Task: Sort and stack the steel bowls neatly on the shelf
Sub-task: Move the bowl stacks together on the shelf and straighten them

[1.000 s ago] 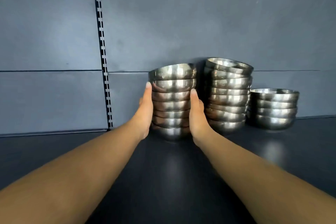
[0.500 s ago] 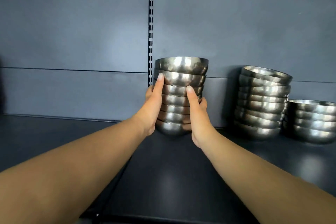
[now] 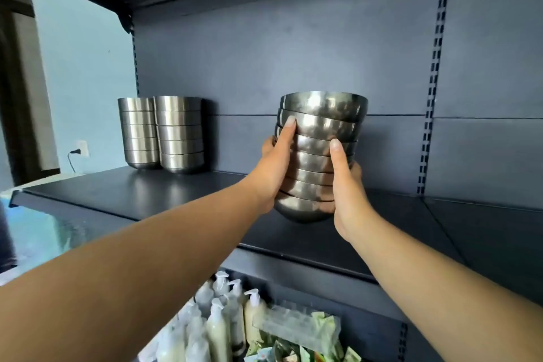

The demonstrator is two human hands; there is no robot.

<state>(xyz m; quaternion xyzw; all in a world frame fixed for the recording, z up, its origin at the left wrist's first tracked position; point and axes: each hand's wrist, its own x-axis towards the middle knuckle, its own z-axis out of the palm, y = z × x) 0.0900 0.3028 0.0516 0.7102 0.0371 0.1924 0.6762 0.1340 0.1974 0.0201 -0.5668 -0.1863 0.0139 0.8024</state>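
Two hands are clamped on a single nested stack of round steel bowls point(image 3: 318, 156), which is held just above the dark shelf point(image 3: 176, 197), its lowest bowl seemingly clear of the board, though the gap is too dim to confirm. The left hand point(image 3: 271, 173) is wrapped round the left flank with one finger laid up along the upper bowls, and the right hand point(image 3: 348, 194) is pressed against the right flank with a finger raised likewise; the stack is judged to be gripped from both sides in this way so that the loose, smooth bowls are kept from sliding or fanning apart while carried. The lower bowls are cradled by the palms, probably so that the weight is borne from beneath. Two stacks of straight-sided steel bowls point(image 3: 161, 132) are set side by side, touching, at the back left of the same shelf, well apart from the held stack, which suggests that shapes are being grouped separately. Below the shelf, pump bottles point(image 3: 223, 320) and packets point(image 3: 296, 329) are stored. A level set-down is likely called for next.
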